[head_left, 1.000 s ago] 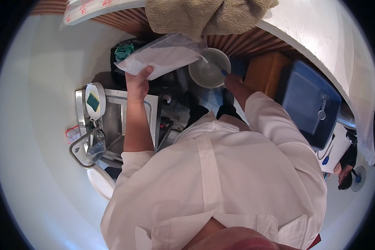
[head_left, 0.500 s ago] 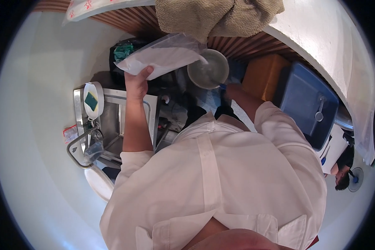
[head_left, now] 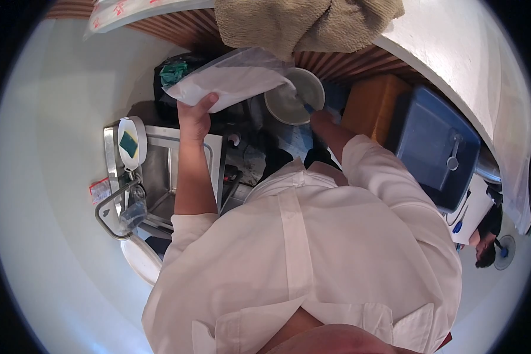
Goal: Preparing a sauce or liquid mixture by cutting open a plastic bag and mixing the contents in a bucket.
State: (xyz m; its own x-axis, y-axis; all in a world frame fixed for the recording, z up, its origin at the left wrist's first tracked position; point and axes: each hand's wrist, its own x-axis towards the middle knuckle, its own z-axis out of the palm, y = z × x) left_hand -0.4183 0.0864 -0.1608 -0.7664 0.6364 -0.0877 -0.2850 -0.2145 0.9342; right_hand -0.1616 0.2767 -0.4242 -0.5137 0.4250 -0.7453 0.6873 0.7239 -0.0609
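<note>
My left hand (head_left: 196, 121) grips the lower left end of a clear plastic bag of white powder (head_left: 236, 88), thumb on top. The bag lies tilted, its mouth over a round pale bucket (head_left: 269, 111), and white powder spills from it into the bucket. At the bucket's near right rim, my right hand (head_left: 322, 120) is closed round a blue-handled tool (head_left: 308, 108) that reaches inside. The tool's working end is hard to make out.
A tan towel (head_left: 312, 26) hangs beyond the bucket. To the left are a steel sink (head_left: 159, 156), a green sponge (head_left: 128, 144) and a black bag (head_left: 159, 94). A brown box (head_left: 371, 109) and blue tub (head_left: 436, 135) stand right; another person (head_left: 488, 236) is farther right.
My right hand has shifted slightly left and farther over the bucket, bringing the blue handle inside the rim. The bag and my left hand have barely moved; powder still pours.
</note>
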